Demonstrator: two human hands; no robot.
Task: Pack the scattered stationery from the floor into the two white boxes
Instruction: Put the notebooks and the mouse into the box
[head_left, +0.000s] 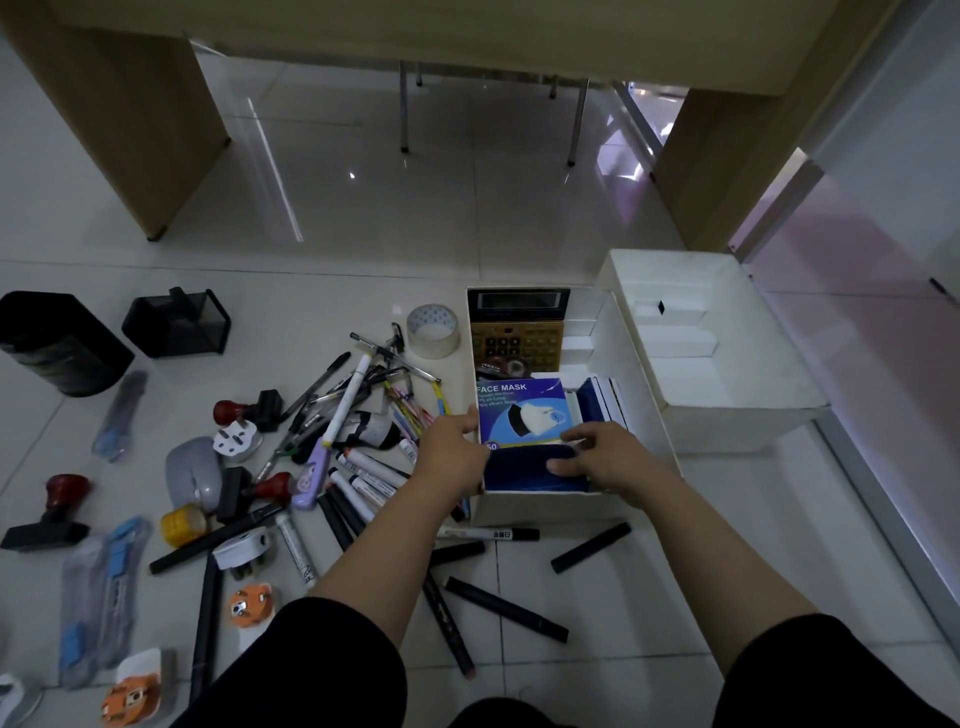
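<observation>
Left hand: the left hand (451, 451) is at the left wall of the near white box (545, 504); its thumb reaches over the rim toward the face mask box; the fingers curl round the wall, gripping the box edge
Right hand: the right hand (605, 457) lies inside the near white box; fingers fairly straight, resting on a dark blue case (524, 470) at the box's near end; thumb by the lower edge of the face mask box; it presses rather than grasps, as far as can be seen
Near white box: on the floor tiles (363, 218), in front of the person; holds a gold and black calculator (517, 332) at the far end, a roll of dark tape (501, 366) just below it, a blue face mask box (524, 410) in the middle, upright blue and white booklets (602, 397) along its right side
Second white box: the other white box (727, 338) stands touching the first on its right; white inserts inside
Still on the floor: a heap of pens and markers (353, 415) just left of the box; a tape roll (432, 331) near the calculator; black markers (506, 608) near the person's knees; rubber stamps (249, 410), plugs (236, 439), a yellow tape roll (182, 525), a grey mouse (192, 470) further left
Far left: two black mesh holders (176, 322), one tipped on its side
Background: wooden desk panels (119, 104) and chair legs (403, 109) beyond
</observation>
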